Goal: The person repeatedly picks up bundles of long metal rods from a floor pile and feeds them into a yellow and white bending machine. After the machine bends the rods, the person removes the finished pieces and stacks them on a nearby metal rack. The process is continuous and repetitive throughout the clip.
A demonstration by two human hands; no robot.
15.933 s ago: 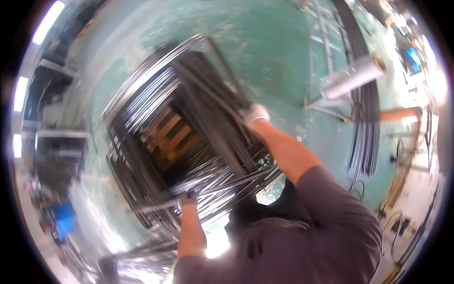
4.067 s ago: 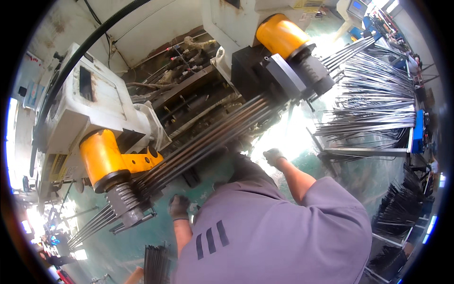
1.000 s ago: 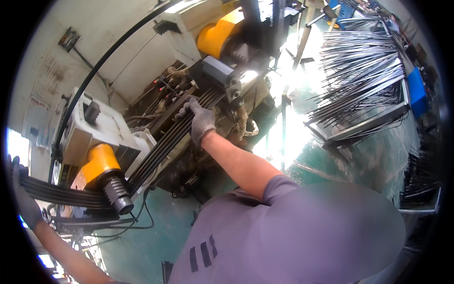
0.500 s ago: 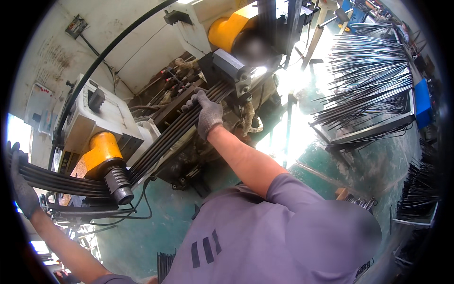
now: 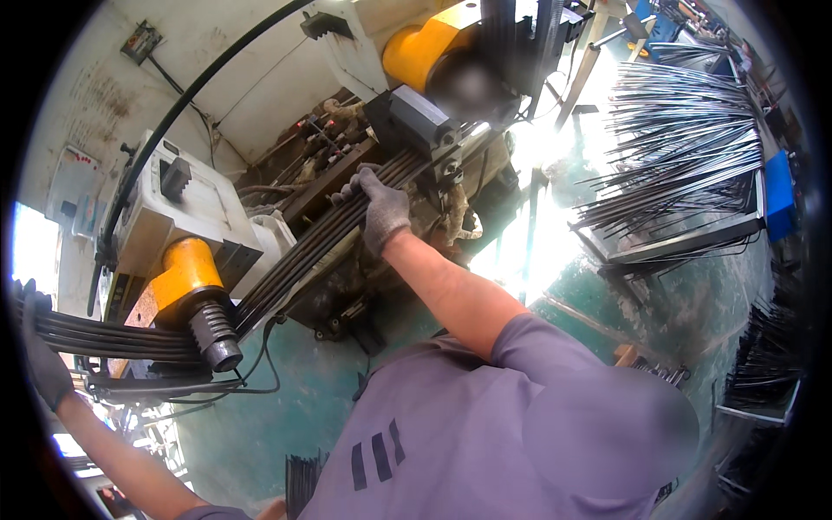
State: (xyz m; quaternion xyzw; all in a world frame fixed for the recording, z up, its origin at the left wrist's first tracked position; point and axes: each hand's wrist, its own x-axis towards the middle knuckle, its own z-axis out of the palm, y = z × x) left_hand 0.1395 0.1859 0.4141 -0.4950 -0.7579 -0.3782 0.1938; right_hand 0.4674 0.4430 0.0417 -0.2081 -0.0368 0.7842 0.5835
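Observation:
Several long dark metal rods (image 5: 299,260) lie side by side, running from a machine head at upper centre to a grooved roller (image 5: 213,333) at left. Past the roller they bend toward the left edge. My right hand (image 5: 384,208), in a grey glove, is closed over the rods below the block-shaped head (image 5: 419,120). At the far left, my left hand (image 5: 45,357), in a darker glove, grips the bent rod ends; its fingers are partly hidden by the rods and the picture's rim.
Yellow machine housings (image 5: 192,267) stand above the roller, with another yellow housing (image 5: 416,54) at top. A black hose (image 5: 186,102) arches over the left side. A rack heaped with shiny rods (image 5: 685,147) stands at right. Darker rod bundles (image 5: 763,355) lie beyond it.
My left hand has shifted slightly down with the rod ends. My right hand keeps its place on the rods.

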